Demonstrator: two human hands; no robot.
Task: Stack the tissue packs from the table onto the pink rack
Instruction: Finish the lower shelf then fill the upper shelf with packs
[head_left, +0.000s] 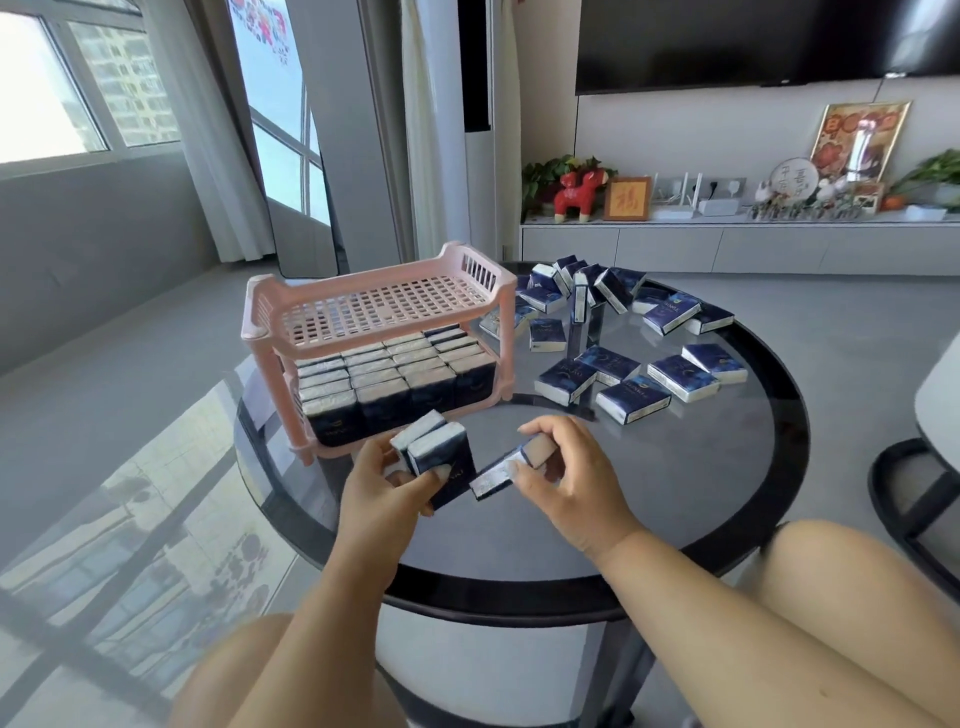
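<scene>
Holding two dark blue tissue packs (439, 457) side by side, the left hand (387, 491) has its grip closed around them, thumb across the front pack, just in front of the pink rack (374, 312). The right hand (563, 478) pinches a single tissue pack (501, 473) by one end, its grip closed on it, the pack tilted with its free end pointing at the left hand's pair. The rack stands on the left part of the round glass surface (675, 493); its lower shelf is filled with upright packs in rows (395, 379), and its top shelf is bare. The loose packs (623, 338) lie scattered across the far right of the surface, some flat, some leaning in a heap behind the rack.
</scene>
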